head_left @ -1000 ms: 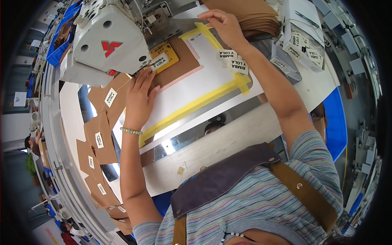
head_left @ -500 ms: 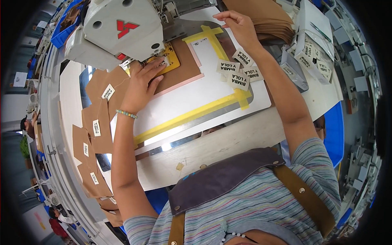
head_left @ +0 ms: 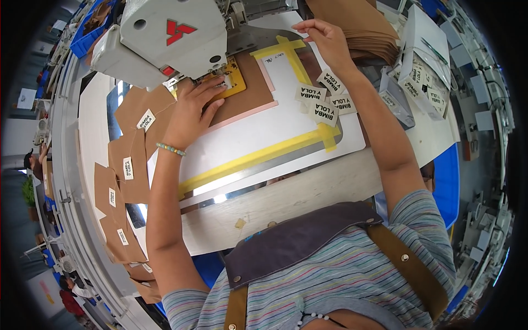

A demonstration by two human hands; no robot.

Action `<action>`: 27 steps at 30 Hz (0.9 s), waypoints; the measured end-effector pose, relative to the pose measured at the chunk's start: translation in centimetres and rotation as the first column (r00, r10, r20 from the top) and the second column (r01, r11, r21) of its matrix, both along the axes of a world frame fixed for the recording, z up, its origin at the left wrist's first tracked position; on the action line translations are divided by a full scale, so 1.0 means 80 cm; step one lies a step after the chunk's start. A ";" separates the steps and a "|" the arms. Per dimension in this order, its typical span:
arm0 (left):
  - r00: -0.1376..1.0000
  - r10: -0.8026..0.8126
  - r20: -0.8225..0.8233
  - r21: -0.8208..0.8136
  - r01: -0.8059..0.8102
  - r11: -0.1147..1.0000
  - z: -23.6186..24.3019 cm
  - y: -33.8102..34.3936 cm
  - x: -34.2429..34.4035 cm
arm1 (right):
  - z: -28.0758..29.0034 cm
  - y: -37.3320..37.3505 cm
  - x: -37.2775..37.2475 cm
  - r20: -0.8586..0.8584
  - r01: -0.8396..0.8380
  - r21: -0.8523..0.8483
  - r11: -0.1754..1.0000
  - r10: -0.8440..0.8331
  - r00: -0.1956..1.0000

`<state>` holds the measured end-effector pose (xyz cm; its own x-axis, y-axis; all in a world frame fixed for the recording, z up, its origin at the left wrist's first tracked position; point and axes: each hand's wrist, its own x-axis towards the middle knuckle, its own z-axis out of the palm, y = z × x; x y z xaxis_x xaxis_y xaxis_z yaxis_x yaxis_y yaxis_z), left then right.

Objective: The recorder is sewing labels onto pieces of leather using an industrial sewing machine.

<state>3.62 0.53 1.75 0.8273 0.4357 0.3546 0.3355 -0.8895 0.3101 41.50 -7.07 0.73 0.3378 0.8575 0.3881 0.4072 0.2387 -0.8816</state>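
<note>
"One brown panel [head_left: 239, 107] is under our left hand [head_left: 192, 110]. Where exactly?"

"Just right of the sewing machine head [head_left: 170, 38] and partly beneath it, against pink strips [head_left: 266, 75]."

"How would we expect it to handle?"

"Light, thin and fairly stiff, we'd guess, and able to slide. We'd hold it by the bare margin facing away from the machine head."

"Which way does it point?"

"Its visible corner points right, away from the machine head; the near edge slants up that way. Part is covered, so we can't settle the long axis."

"And our grip?"

"Left fingers lie flat by the yellow plate [head_left: 236, 77] at the machine head, thumb spread. Our right hand [head_left: 329, 47], well right of it, curls loosely; we can't tell whether it pinches anything."

"Farther out?"

"Loose labels [head_left: 322, 104] well right of the machine head, labelled brown pieces [head_left: 140, 176] below its left."
</note>
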 end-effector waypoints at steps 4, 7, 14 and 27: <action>1.000 -0.010 -0.013 -0.033 0.009 0.999 0.003 0.003 0.004 | -0.001 0.000 0.004 -0.001 0.014 -0.006 1.000 -0.014 1.000; 1.000 0.025 -0.014 -0.015 -0.025 1.000 0.001 0.003 0.005 | -0.004 0.000 0.001 0.023 0.007 -0.016 1.000 -0.006 1.000; 0.993 0.118 -0.025 -0.038 -0.119 0.992 -0.012 0.005 0.008 | 0.001 -0.004 -0.004 0.040 -0.029 -0.059 0.998 0.032 0.999; 0.935 0.351 0.054 -0.235 -0.330 0.914 -0.015 0.044 -0.064 | -0.010 -0.003 -0.002 0.192 -0.010 0.032 0.999 0.003 0.981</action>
